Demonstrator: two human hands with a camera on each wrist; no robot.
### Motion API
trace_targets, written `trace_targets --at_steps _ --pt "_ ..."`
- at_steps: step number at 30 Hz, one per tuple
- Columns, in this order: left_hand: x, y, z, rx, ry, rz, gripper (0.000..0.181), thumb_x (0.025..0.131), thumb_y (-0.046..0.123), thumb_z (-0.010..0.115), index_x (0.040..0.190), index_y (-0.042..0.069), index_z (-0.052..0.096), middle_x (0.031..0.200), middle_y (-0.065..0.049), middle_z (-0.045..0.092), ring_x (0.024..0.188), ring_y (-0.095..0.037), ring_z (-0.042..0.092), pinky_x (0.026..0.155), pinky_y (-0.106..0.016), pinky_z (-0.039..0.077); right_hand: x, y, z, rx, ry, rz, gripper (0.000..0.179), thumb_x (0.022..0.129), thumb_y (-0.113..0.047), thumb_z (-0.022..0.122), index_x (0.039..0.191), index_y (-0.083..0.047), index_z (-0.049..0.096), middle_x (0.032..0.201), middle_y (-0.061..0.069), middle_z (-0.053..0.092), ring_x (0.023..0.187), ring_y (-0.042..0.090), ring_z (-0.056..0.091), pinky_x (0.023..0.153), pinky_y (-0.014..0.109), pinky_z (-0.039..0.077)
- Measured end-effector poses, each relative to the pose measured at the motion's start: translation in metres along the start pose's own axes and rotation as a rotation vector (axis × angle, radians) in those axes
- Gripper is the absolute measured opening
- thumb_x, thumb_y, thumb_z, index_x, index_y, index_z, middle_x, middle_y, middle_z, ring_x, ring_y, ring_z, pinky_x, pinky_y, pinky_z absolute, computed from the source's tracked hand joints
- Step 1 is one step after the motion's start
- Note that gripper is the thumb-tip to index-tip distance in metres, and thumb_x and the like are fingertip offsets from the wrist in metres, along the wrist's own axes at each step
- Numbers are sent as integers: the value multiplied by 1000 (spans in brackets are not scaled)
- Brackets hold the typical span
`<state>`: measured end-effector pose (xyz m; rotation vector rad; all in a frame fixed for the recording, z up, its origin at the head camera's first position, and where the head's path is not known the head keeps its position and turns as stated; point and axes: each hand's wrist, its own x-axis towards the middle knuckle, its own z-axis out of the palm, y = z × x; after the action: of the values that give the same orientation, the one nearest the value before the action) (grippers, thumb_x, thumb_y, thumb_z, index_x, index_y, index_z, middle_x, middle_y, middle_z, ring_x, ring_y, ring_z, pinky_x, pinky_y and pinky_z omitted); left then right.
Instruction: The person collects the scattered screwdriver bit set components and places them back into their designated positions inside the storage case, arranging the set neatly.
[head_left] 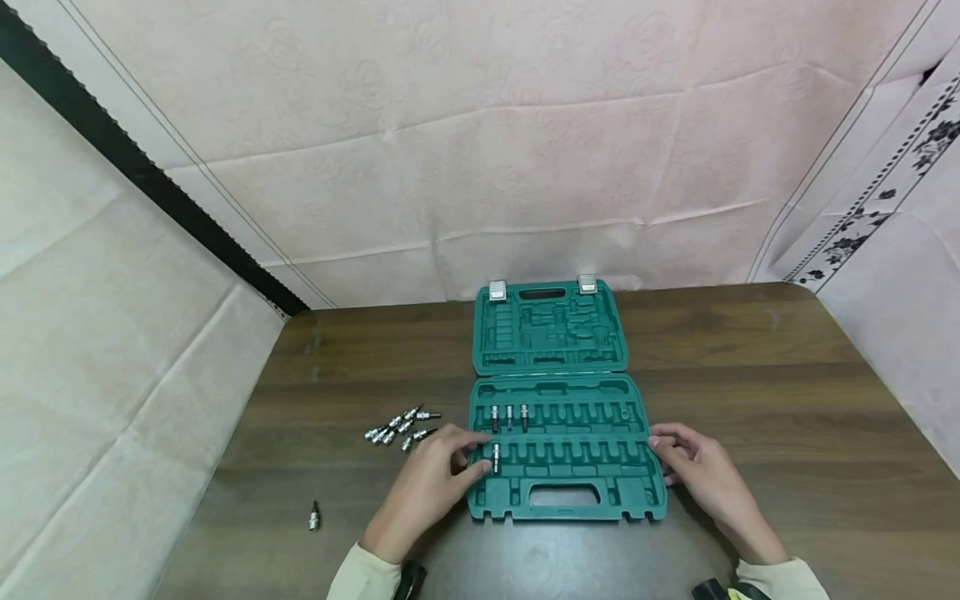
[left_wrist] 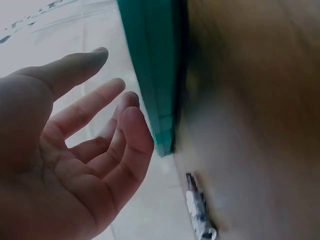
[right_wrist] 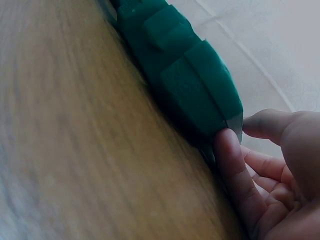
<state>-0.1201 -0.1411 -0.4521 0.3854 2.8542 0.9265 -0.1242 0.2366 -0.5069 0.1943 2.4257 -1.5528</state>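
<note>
A green socket case (head_left: 566, 450) lies opened flat on the table, its lid (head_left: 551, 333) folded back. Three bit sockets (head_left: 510, 417) sit at the left of its upper row, and another bit socket (head_left: 496, 458) stands in the lower row. My left hand (head_left: 431, 471) reaches over the case's left edge, thumb and index fingertips beside that lower bit socket. In the left wrist view its fingers are loosely bent with a gap to the thumb and nothing between them. At the case's right edge, my right hand (head_left: 697, 467) grips the side with thumb and fingers.
A small pile of bit sockets (head_left: 397, 425) lies on the wooden table (head_left: 750, 375) left of the case. One separate bit socket (head_left: 314, 517) lies nearer the front left. Pale cloth (head_left: 525, 167) hangs behind the table and along both sides.
</note>
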Motion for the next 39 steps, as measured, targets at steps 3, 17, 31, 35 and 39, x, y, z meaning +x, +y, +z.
trace_targets --at_steps 3,17,31,35,39 --pt "-10 -1 -5 3 48 -7 27 96 23 80 123 16 78 103 3 68 86 -8 60 70 -29 51 0 0 0 2 2 -3 50 110 -32 60 143 4 57 117 14 71 88 13 65 72 30 59" --pt "-65 -32 -32 152 308 -132 35 92 20 84 126 16 76 119 -6 71 114 -32 70 92 -57 56 -1 2 1 1 4 2 50 109 -32 60 144 5 57 120 16 71 91 13 66 72 30 59" --pt "-100 -79 -60 360 142 -381 40 97 17 75 135 6 69 130 -28 61 114 -49 60 83 -66 53 -1 -1 2 11 -2 -9 48 109 -31 61 142 4 59 117 15 71 88 16 66 72 30 60" --pt "-103 -87 -63 349 72 -532 44 98 19 71 139 3 65 130 -33 58 112 -52 59 75 -67 54 -1 -1 2 7 6 -9 48 109 -31 62 142 4 59 117 15 71 88 15 66 72 30 60" --pt "-101 -90 -63 314 37 -606 46 98 20 69 140 1 63 123 -37 56 98 -53 64 69 -65 54 0 0 1 -2 9 -3 50 109 -33 61 143 4 58 119 16 71 89 14 67 71 30 59"
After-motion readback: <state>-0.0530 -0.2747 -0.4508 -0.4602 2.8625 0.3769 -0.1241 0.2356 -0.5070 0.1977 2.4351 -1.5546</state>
